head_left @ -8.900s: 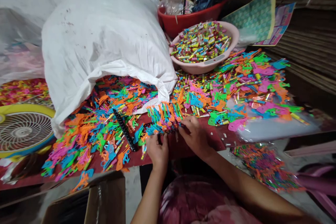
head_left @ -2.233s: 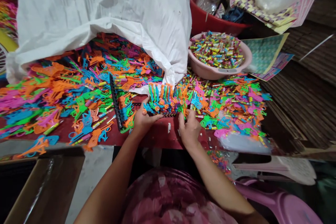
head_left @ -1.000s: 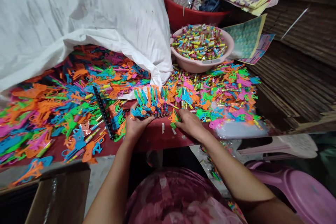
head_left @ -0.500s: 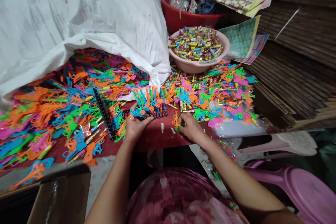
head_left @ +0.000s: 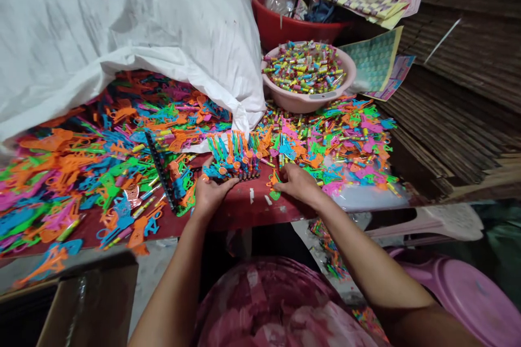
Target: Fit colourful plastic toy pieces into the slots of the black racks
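Observation:
My left hand is wrapped round the left end of a black rack on the table's front part. Rows of small blue, green and orange plastic toy pieces stand upright in this rack, some with round orange ends towards me. To its right, my right hand has its fingers curled together over the table, beside an orange plastic piece and a green mesh-patterned piece. What its fingertips pinch, if anything, is hidden. A second black strip with holes leans among loose pieces left of my left hand.
Loose plastic pieces cover the red table's left side under a white sack. A pink basin holds colourful small tubes, with a red tub behind. A cardboard box and a pink stool stand below.
My right hand has shifted slightly up and away from me, so more of the green piece shows beneath its fingers. My left hand stays on the rack.

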{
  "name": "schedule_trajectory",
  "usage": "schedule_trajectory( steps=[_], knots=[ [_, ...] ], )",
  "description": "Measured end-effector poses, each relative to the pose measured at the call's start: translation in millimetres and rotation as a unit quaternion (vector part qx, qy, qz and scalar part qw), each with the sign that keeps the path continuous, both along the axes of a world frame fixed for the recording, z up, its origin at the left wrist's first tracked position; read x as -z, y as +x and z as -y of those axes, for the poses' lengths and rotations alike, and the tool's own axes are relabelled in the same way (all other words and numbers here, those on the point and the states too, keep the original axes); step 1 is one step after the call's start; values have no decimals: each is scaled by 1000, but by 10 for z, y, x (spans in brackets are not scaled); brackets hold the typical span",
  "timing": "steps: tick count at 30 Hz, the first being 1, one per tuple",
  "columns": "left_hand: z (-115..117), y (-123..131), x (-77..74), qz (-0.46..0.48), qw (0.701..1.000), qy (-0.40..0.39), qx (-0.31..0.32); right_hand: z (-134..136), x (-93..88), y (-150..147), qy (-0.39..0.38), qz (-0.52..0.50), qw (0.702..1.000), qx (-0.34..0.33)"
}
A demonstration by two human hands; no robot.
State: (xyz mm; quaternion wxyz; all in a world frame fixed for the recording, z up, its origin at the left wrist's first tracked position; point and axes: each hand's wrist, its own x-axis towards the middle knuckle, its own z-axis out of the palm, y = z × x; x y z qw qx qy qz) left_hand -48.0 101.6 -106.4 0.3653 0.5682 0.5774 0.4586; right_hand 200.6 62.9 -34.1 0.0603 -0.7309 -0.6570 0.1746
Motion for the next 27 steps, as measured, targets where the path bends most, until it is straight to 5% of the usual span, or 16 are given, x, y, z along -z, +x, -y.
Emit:
schedule_trajectory(
  steps=[5, 12, 17, 20, 22, 25, 27],
  knots=[
    [6, -2, -11, -29, 1000, -3, -2, -49, -28, -158, -24, 48, 999, -2],
    [8, 42, -86, 28, 999, 23, 24, -73, 176, -27, 16, -160, 984, 74],
    [-4, 21, -31, -9, 1000, 12, 10, 39, 236, 63, 46, -447, 884, 131],
    [14, 24, -54, -12, 1000, -10, 4, 141, 308, 77, 99, -505, 840, 171],
    [26, 34, -101, -7, 1000, -4, 10, 207, 387, 77, 150, -465, 859, 154],
    [35, 45, -167, -10, 1000, 5, 11, 284, 491, 77, 239, -285, 925, 79],
    [34, 45, -182, -14, 1000, 11, 9, 311, 526, 80, 279, -176, 943, 29]
  ],
)
